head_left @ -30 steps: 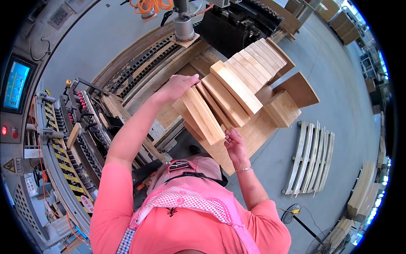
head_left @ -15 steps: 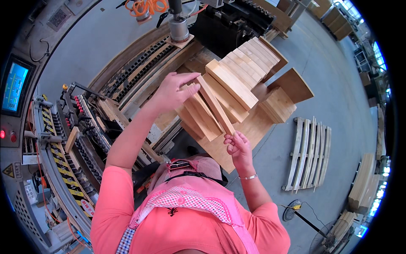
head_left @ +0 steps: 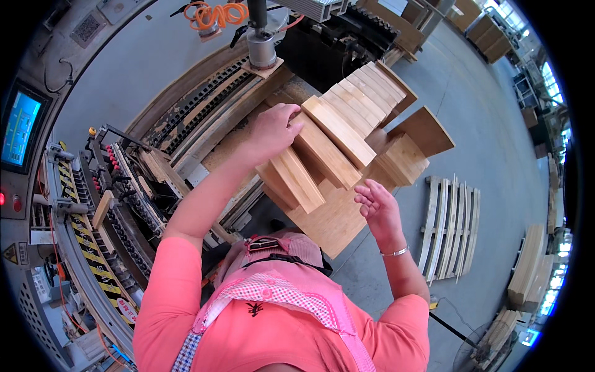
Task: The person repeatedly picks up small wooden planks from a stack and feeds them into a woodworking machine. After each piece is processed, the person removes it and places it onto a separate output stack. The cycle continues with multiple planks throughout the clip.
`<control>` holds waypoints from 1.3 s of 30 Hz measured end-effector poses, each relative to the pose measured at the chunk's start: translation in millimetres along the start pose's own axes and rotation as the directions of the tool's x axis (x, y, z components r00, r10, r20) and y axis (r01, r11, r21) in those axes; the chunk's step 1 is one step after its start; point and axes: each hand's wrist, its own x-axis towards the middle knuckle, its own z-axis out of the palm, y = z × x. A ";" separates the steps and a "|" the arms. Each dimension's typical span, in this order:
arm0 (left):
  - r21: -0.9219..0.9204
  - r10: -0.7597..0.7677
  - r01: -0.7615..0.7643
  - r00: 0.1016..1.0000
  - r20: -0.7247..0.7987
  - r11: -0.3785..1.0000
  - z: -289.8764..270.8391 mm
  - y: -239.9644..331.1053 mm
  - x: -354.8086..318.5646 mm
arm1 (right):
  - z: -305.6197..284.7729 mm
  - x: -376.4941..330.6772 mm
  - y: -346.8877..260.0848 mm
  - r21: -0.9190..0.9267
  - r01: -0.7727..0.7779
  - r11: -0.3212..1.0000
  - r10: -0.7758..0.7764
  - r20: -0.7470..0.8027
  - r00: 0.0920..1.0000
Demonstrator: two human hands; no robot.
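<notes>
My left hand (head_left: 276,131) rests at the far end of a pale wooden board (head_left: 328,149), its thumb and bent fingers closed about the end; part of the grip is hidden. That board lies lengthwise against others in a group. Beside it, to the left, leans a second group of boards (head_left: 296,177), with a gap between the two at the near end. My right hand (head_left: 379,208) is off the wood, just right of the boards' near ends. Its fingers are loosely bent and apart, holding nothing.
A row of stacked wooden blocks (head_left: 362,93) stands behind the boards, and more boards (head_left: 401,160) sit to the right on a plywood sheet (head_left: 331,229). Machine rails (head_left: 102,248) run along the left below a screen (head_left: 23,127). A slatted pallet (head_left: 450,229) lies on the floor.
The narrow board held between both hands has been laid against the right-hand group. My right hand has let go and moved right; my left hand has shifted slightly right with the board's end.
</notes>
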 end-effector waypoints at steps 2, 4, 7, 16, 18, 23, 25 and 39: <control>-0.068 0.015 -0.017 0.999 -0.028 0.998 -1.5 2.3 -2.1 | -7.5 -5.9 9.9 -0.119 0.105 0.987 -0.114 -0.074 0.991; 0.096 0.234 -0.230 0.972 -0.032 0.968 -5.4 -12.5 -4.4 | -9.3 -8.9 14.0 -0.580 0.273 0.767 -0.270 0.093 0.958; 0.220 0.134 -0.183 0.966 0.221 0.958 -18.6 -6.1 1.9 | -3.2 -6.7 7.9 -0.805 0.594 -0.008 -0.234 0.579 0.781; 0.366 -0.071 -0.035 0.960 0.271 0.930 -8.1 6.6 21.3 | -2.4 30.2 -12.1 -0.811 0.544 -0.216 -0.234 0.584 0.778; 0.338 -0.071 -0.025 0.960 0.271 0.941 -8.9 9.1 17.7 | -3.4 28.6 -13.1 -0.830 0.511 -0.223 -0.216 0.554 0.804; 0.363 -0.083 -0.029 0.954 0.288 0.931 -9.1 8.4 12.8 | -0.2 18.2 -4.5 -0.743 0.612 -0.270 -0.060 0.647 0.760; 0.361 -0.044 -0.053 0.966 0.256 0.931 -5.5 5.6 12.5 | 11.8 17.0 -2.2 -0.727 0.623 -0.288 -0.077 0.666 0.742; 0.335 0.036 -0.091 0.985 0.167 0.938 -10.1 -6.2 3.3 | 24.0 7.2 -13.8 -0.830 0.506 -0.236 -0.194 0.550 0.812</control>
